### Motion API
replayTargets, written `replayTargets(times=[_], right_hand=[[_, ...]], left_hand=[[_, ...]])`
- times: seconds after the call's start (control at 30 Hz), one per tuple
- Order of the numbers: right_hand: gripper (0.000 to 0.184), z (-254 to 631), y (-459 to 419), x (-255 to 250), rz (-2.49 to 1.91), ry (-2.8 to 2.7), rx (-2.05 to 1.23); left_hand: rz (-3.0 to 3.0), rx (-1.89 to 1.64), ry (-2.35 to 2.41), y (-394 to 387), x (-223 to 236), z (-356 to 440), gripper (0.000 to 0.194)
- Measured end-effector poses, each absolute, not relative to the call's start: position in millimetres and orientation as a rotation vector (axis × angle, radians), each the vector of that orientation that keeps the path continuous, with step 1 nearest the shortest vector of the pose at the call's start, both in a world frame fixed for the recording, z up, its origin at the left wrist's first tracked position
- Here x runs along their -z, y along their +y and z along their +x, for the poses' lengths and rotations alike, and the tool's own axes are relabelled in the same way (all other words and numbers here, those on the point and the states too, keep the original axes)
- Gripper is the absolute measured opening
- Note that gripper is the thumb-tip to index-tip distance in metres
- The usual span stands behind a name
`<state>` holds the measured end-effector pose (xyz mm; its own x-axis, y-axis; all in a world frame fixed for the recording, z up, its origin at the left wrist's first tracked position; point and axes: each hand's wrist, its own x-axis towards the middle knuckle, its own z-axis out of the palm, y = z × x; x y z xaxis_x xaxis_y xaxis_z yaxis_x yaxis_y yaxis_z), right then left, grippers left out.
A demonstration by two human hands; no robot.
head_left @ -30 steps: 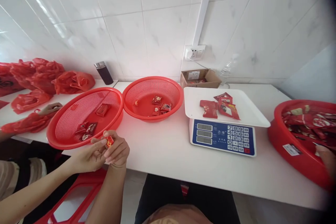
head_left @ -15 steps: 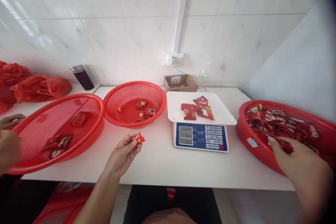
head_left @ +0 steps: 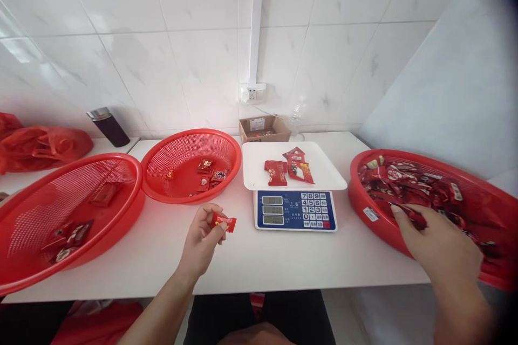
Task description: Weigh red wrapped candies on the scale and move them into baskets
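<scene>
My left hand (head_left: 202, 237) pinches a small red wrapped candy (head_left: 224, 221) above the white table, just left of the blue-fronted scale (head_left: 295, 209). The scale's white pan (head_left: 324, 175) carries a few red packets (head_left: 288, 170). My right hand (head_left: 435, 245) reaches into the red basket on the right (head_left: 374, 221), fingers curled among its heap of red packets (head_left: 421, 188); what they grip is hidden.
Two red mesh baskets lie to the left: a middle one (head_left: 159, 183) with several candies and a large one (head_left: 125, 210) with a few packets. A dark flask (head_left: 107, 126), red plastic bags (head_left: 40, 145), a cardboard box (head_left: 263, 128) and a wall socket (head_left: 251, 93) line the tiled wall.
My left hand carried the candy rightward from the large left basket towards the scale. Another person's hands went out of view. My right hand came into view at the right basket.
</scene>
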<state>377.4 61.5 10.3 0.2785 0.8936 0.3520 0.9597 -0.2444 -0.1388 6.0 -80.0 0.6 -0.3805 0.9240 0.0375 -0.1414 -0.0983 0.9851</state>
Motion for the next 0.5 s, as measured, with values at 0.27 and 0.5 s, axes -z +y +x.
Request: replayTargets(times=[0.27,0.5], right_hand=[[0.042,378,61,-11,-2.196,-1.665,0.226],[0.043,378,60,-13,-2.225,-1.682,0.204]], left_hand=[[0.948,-1.541,1.275,-70,-8,12,0.015],[0.997,-1.593,1.345,-68,-12,18,0.034]])
